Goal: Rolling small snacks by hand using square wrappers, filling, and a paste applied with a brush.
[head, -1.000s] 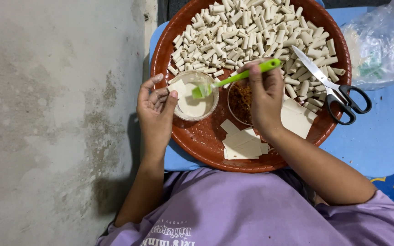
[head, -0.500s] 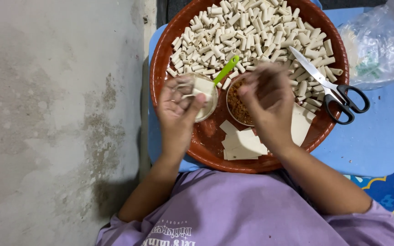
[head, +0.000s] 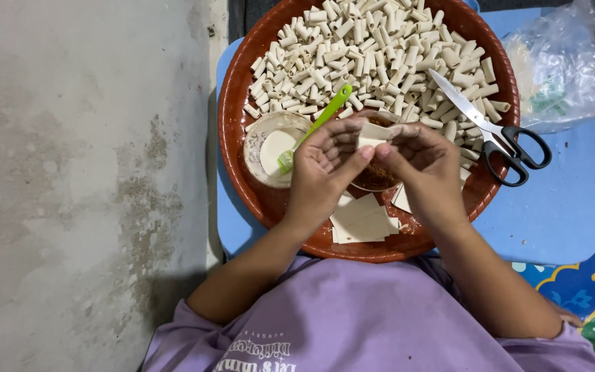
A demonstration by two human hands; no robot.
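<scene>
here, both hands meet over the middle of a round reddish-brown tray [head: 242, 172], and between them is a small pale pastry wrapper [head: 373, 133], pinched from both sides. the left hand [head: 325, 169] is curled closed, its thumb and fingers pressing on the wrapper's left edge; the right hand [head: 425, 165] is likewise closed on the wrapper's right edge with its fingertips [head: 388, 149]. the wrapper is held just above a small bowl of brown filling [head: 377, 178], which is mostly hidden beneath the hands. to the left of the left hand stands a small clear bowl of whitish liquid [head: 270, 148], with a green-handled brush [head: 318, 124] resting slantwise in it, the handle pointing up toward the heap. the far half of the tray is filled with a heap of small rolled pastry tubes [head: 366, 48], pale and closely piled. a pair of black-handled scissors [head: 490, 131] lies on the right side of the tray, blades on the rolls and handles over the rim. near the person, at the tray's front edge, lies a stack of flat square wrappers [head: 359, 222], partly under the wrists. the tray sits on a low blue desk [head: 559, 207]. a clear plastic bag [head: 566, 62] lies at the far right corner. bare grey concrete floor [head: 84, 186] spreads to the left, and the person wears a lilac shirt [head: 373, 324].
</scene>
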